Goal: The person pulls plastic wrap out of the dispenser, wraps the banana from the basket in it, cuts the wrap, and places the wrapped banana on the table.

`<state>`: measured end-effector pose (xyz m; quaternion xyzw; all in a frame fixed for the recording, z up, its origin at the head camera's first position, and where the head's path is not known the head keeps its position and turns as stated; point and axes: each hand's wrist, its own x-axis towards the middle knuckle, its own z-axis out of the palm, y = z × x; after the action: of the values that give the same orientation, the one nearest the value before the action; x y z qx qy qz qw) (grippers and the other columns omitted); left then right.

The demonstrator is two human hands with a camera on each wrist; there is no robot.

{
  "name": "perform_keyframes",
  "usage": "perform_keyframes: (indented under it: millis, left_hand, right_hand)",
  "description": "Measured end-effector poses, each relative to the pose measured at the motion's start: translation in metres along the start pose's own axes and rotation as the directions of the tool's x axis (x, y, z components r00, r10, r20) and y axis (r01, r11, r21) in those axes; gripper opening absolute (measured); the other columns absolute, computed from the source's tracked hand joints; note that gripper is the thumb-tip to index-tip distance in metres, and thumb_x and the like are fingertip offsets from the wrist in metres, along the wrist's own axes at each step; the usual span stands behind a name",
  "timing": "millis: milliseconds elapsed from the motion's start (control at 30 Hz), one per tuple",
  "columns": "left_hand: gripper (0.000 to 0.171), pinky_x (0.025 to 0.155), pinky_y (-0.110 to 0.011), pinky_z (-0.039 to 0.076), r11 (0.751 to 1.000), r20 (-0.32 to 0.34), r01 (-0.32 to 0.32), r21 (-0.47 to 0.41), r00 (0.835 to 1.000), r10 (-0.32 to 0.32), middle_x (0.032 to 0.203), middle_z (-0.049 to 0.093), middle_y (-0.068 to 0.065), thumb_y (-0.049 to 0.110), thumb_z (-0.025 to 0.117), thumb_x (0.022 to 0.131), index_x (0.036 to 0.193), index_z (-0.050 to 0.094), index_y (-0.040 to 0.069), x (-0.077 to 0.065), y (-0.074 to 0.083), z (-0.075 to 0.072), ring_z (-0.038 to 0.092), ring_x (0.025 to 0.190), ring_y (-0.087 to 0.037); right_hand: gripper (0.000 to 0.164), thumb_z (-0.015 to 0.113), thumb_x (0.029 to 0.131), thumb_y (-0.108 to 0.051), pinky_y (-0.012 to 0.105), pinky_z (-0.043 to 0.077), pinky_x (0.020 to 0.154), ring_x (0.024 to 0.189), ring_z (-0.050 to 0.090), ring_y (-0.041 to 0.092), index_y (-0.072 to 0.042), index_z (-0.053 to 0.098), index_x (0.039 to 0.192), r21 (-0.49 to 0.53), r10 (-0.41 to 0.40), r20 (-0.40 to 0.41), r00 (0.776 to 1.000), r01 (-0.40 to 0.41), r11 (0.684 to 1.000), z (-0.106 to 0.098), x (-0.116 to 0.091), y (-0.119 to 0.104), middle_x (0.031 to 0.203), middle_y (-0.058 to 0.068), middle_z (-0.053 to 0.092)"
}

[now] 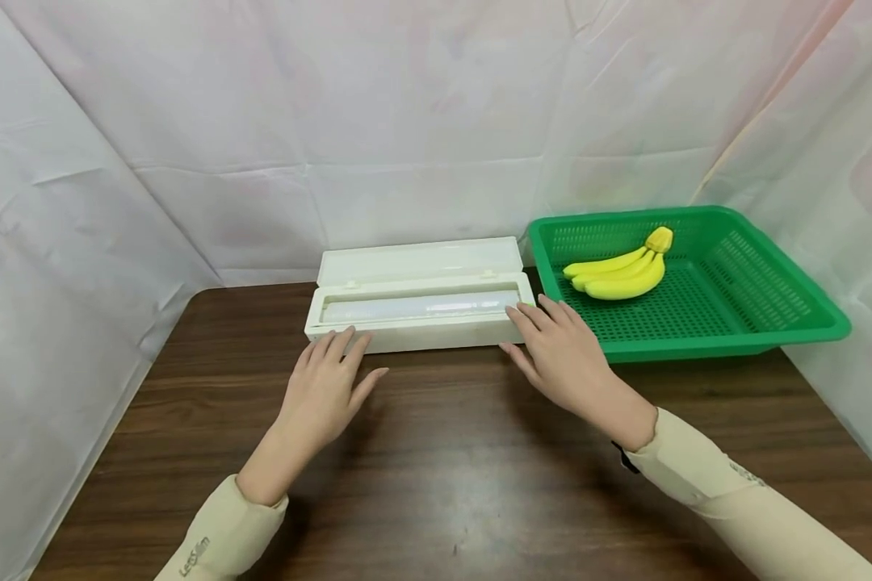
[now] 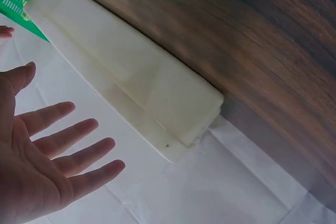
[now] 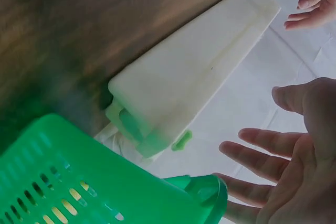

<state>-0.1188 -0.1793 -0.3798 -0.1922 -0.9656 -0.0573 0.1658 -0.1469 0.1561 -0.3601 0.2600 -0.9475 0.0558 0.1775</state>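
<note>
Nearest are two cream sleeves, the left sleeve [image 1: 228, 524] and the right sleeve [image 1: 756, 508], both marked with dark lettering [image 1: 194, 557]; a black band [image 1: 625, 458] peeks out below the right cuff. Under them runs a dark wood-grained counter [image 1: 436, 484], with a pale shine at its middle. Farther in, the left hand [image 1: 327, 383] is spread palm down at the front left of a long white box [image 1: 421, 336], its thumb angled out to the side. The right hand [image 1: 567, 355] is spread likewise at the front right corner, between the box and a green basket. Both wrist views show the fingers parted and only gently bent; whether any fingertip touches the box I cannot tell. The box lies lengthwise across the counter toward the back, and a pale, glossy roll [image 1: 421, 307] rests along its hollow. In the right wrist view a small light green piece [image 3: 182, 140] sticks out near the end of the box. Behind the roll, the lid [image 1: 421, 262] is tipped back along the far edge of the box. Just beside the right end is the green basket [image 1: 698, 347], with slotted walls; a bunch of yellow bananas [image 1: 618, 274] lies in its left part, stem end toward the back. Farthest off, creased whitish cloth [image 1: 436, 121] with faint pink patches hangs behind the counter and along both sides.
</note>
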Motion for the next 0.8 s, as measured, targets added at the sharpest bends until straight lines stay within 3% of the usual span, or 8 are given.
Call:
perform_keyframes:
  millis: [233, 800]
  left_hand:
    - [0.056, 0.11, -0.064, 0.045, 0.999, 0.044, 0.04, -0.013, 0.998, -0.04, 0.147, 0.058, -0.024, 0.039, 0.069, 0.104, 0.145, 0.06, 0.004, 0.001, -0.008, 0.001, 0.055, 0.135, -0.047]
    - [0.048, 0.11, -0.066, 0.044, 0.995, 0.041, 0.101, -0.022, 0.994, -0.1, 0.148, 0.057, -0.028, 0.029, 0.066, 0.107, 0.146, 0.06, 0.002, 0.009, -0.029, 0.002, 0.054, 0.134, -0.051]
  right_hand:
    - [0.055, 0.073, 0.101, -0.033, 0.062, 0.042, 0.116, 0.138, 0.054, 0.048, 0.002, 0.062, 0.142, -0.01, 0.013, 0.109, 0.994, -0.012, 1.0, -0.006, 0.015, 0.007, 0.14, 0.022, 0.066]
    - [0.047, 0.071, 0.104, -0.028, 0.058, 0.04, 0.118, 0.139, 0.052, 0.048, 0.001, 0.065, 0.14, 0.017, 0.028, 0.156, 0.987, -0.031, 0.999, -0.002, 0.032, 0.01, 0.141, 0.023, 0.065]
